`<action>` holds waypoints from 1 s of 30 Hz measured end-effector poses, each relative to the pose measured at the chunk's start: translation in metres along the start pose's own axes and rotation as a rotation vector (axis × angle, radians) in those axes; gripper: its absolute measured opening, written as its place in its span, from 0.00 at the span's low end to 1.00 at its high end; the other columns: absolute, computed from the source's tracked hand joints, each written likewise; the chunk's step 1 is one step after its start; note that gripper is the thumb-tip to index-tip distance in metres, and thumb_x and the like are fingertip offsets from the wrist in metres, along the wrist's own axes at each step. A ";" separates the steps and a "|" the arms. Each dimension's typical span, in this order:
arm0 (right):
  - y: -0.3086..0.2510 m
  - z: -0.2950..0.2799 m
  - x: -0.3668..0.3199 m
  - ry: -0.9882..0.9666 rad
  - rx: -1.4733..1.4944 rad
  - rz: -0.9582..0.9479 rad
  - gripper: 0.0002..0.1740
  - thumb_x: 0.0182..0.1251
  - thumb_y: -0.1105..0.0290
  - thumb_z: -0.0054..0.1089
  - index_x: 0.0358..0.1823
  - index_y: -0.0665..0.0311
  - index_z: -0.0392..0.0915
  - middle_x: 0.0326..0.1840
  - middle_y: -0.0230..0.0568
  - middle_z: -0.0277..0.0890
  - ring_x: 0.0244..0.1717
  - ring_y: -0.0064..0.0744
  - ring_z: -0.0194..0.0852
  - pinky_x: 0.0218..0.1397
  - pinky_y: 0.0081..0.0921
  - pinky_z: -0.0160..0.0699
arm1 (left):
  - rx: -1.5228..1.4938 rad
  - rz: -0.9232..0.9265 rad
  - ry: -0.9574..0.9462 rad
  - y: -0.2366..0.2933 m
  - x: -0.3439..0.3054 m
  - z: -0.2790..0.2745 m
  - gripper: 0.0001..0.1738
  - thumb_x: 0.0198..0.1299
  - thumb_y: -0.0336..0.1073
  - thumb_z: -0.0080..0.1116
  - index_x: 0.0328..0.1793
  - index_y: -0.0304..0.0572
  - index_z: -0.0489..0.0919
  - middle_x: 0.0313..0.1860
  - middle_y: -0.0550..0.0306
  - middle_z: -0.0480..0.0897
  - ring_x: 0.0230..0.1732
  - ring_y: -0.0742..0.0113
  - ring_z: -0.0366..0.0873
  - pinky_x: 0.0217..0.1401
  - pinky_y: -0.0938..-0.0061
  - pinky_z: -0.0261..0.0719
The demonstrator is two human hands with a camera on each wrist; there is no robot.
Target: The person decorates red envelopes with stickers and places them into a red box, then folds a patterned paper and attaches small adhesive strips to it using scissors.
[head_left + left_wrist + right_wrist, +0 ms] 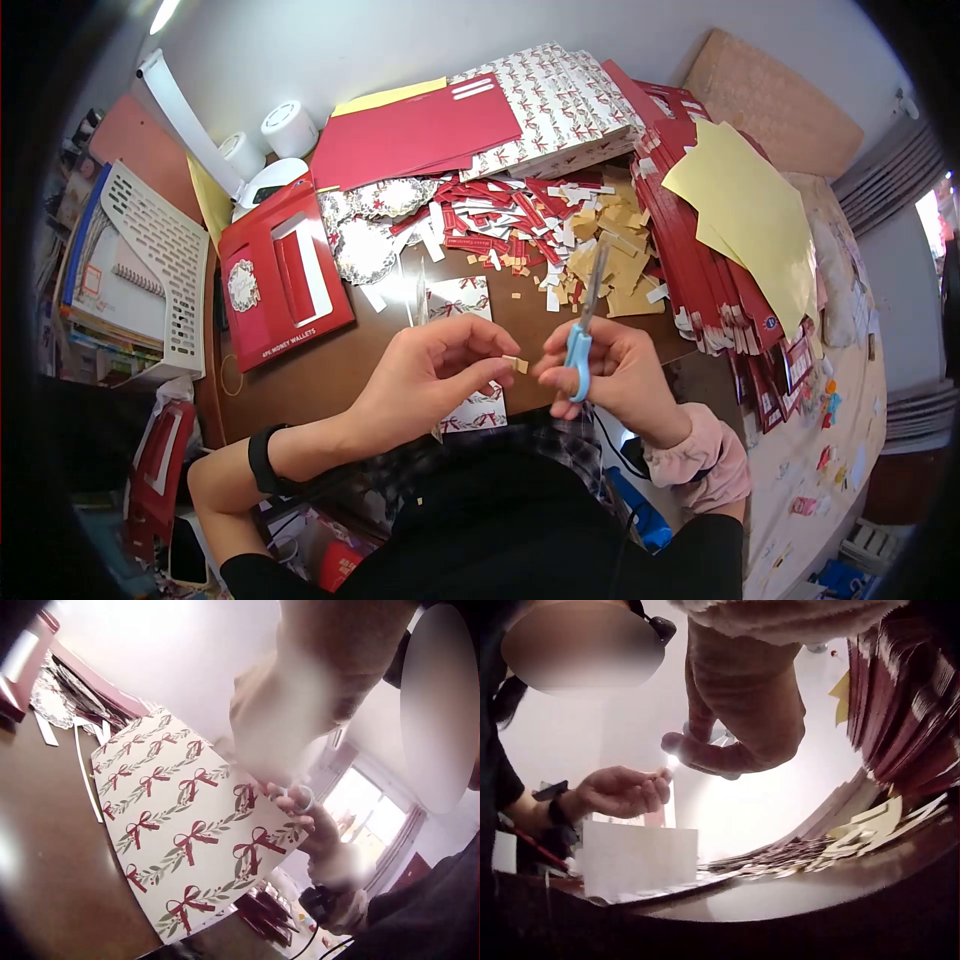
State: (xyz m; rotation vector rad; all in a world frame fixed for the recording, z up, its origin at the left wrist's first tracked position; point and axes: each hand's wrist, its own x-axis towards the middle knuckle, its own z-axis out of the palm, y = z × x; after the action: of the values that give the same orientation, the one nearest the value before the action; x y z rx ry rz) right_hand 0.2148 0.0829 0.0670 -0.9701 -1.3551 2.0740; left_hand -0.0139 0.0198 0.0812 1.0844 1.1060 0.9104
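My left hand (pixel 440 370) pinches a small tan paper strip (pixel 516 364) between thumb and fingers, just above a white sheet printed with red bows (pixel 462 300). That bow sheet (pixel 187 832) fills the left wrist view. My right hand (pixel 610 375) grips blue-handled scissors (pixel 580 345), blades pointing up and away, and its fingertips meet the strip. In the right wrist view the left hand (pixel 626 791) holds the scrap beside the right hand (pixel 739 720).
A heap of red, white and tan paper offcuts (pixel 540 235) lies beyond the hands. Stacks of red envelopes (pixel 700 240) with yellow sheets (pixel 750 210) stand right. A red wallet box (pixel 280 270), tape rolls (pixel 288 128) and a white tray (pixel 150 270) sit left on the brown table (pixel 320 370).
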 end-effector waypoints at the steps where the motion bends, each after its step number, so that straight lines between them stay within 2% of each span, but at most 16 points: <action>1: 0.000 0.005 0.000 -0.002 0.000 -0.018 0.16 0.64 0.75 0.72 0.51 0.70 0.76 0.38 0.41 0.84 0.27 0.22 0.83 0.27 0.15 0.80 | 0.013 0.017 0.012 -0.001 0.000 0.001 0.09 0.70 0.26 0.60 0.53 0.31 0.78 0.45 0.56 0.84 0.48 0.72 0.85 0.48 0.78 0.83; 11: 0.002 0.015 0.003 -0.003 -0.120 -0.128 0.13 0.65 0.76 0.71 0.46 0.70 0.77 0.35 0.36 0.84 0.28 0.18 0.82 0.28 0.14 0.80 | 0.130 0.003 0.014 -0.002 -0.005 0.002 0.09 0.69 0.28 0.62 0.51 0.32 0.79 0.44 0.58 0.85 0.47 0.75 0.83 0.49 0.81 0.81; 17: 0.002 0.014 0.000 0.017 -0.174 -0.182 0.13 0.64 0.77 0.71 0.46 0.70 0.78 0.34 0.36 0.84 0.28 0.16 0.82 0.29 0.14 0.80 | 0.170 0.014 -0.019 -0.001 -0.004 0.004 0.10 0.68 0.30 0.64 0.51 0.32 0.80 0.43 0.61 0.85 0.43 0.79 0.82 0.44 0.82 0.81; 19: 0.001 0.014 -0.002 0.020 -0.185 -0.186 0.13 0.64 0.77 0.71 0.46 0.70 0.78 0.34 0.36 0.84 0.28 0.16 0.81 0.30 0.14 0.80 | 0.183 -0.049 -0.046 0.003 -0.005 0.006 0.09 0.69 0.30 0.63 0.50 0.32 0.80 0.41 0.62 0.84 0.42 0.80 0.80 0.44 0.82 0.79; 22: -0.002 0.012 -0.005 0.024 -0.142 -0.190 0.14 0.63 0.77 0.72 0.47 0.70 0.78 0.34 0.35 0.84 0.27 0.17 0.82 0.30 0.14 0.81 | 0.050 0.014 -0.043 -0.001 -0.005 0.008 0.08 0.70 0.29 0.62 0.49 0.32 0.80 0.40 0.61 0.83 0.41 0.80 0.79 0.45 0.81 0.78; 24: -0.008 0.000 -0.004 0.119 -0.133 -0.142 0.15 0.61 0.77 0.73 0.47 0.69 0.78 0.35 0.36 0.84 0.26 0.18 0.82 0.30 0.14 0.81 | 0.031 0.008 -0.005 0.000 -0.003 0.000 0.07 0.70 0.29 0.61 0.49 0.31 0.80 0.40 0.61 0.83 0.42 0.79 0.79 0.46 0.81 0.78; 25: -0.014 -0.005 0.000 0.229 -0.152 -0.034 0.16 0.61 0.76 0.73 0.48 0.69 0.78 0.35 0.36 0.84 0.26 0.20 0.83 0.28 0.15 0.80 | 0.009 0.002 0.033 0.000 -0.003 -0.004 0.07 0.71 0.28 0.60 0.49 0.31 0.80 0.40 0.60 0.83 0.43 0.79 0.79 0.47 0.81 0.78; 26: -0.003 -0.018 0.009 0.298 -0.231 -0.183 0.16 0.61 0.73 0.73 0.47 0.69 0.78 0.32 0.37 0.83 0.25 0.22 0.83 0.26 0.16 0.79 | 0.011 0.000 0.029 -0.001 -0.004 -0.006 0.07 0.71 0.28 0.60 0.49 0.31 0.80 0.40 0.60 0.83 0.43 0.79 0.79 0.47 0.81 0.78; 28: 0.002 -0.042 0.025 0.398 -0.457 -0.177 0.17 0.62 0.73 0.72 0.49 0.71 0.78 0.33 0.38 0.84 0.25 0.23 0.84 0.26 0.15 0.78 | 0.010 0.015 0.051 -0.003 -0.004 -0.007 0.07 0.71 0.28 0.59 0.49 0.30 0.80 0.40 0.59 0.84 0.41 0.77 0.79 0.47 0.80 0.79; 29: 0.007 -0.051 0.032 0.399 -0.458 -0.179 0.17 0.62 0.73 0.72 0.49 0.71 0.78 0.33 0.38 0.84 0.25 0.23 0.84 0.26 0.15 0.78 | 0.019 0.010 0.049 -0.003 -0.004 -0.006 0.07 0.71 0.27 0.59 0.49 0.29 0.80 0.39 0.58 0.84 0.40 0.77 0.80 0.46 0.80 0.80; 30: 0.012 -0.059 0.038 0.432 -0.506 -0.195 0.15 0.63 0.71 0.71 0.47 0.71 0.80 0.29 0.37 0.83 0.24 0.22 0.83 0.25 0.17 0.78 | 0.020 0.012 0.049 -0.002 -0.004 -0.005 0.07 0.71 0.27 0.59 0.49 0.29 0.80 0.39 0.58 0.84 0.40 0.77 0.80 0.46 0.80 0.80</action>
State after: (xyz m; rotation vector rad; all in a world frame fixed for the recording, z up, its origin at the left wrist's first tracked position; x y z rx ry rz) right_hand 0.2364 0.1398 0.0294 -1.3315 -1.6782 1.2971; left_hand -0.0197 0.0168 0.0795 1.0917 1.1521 0.9412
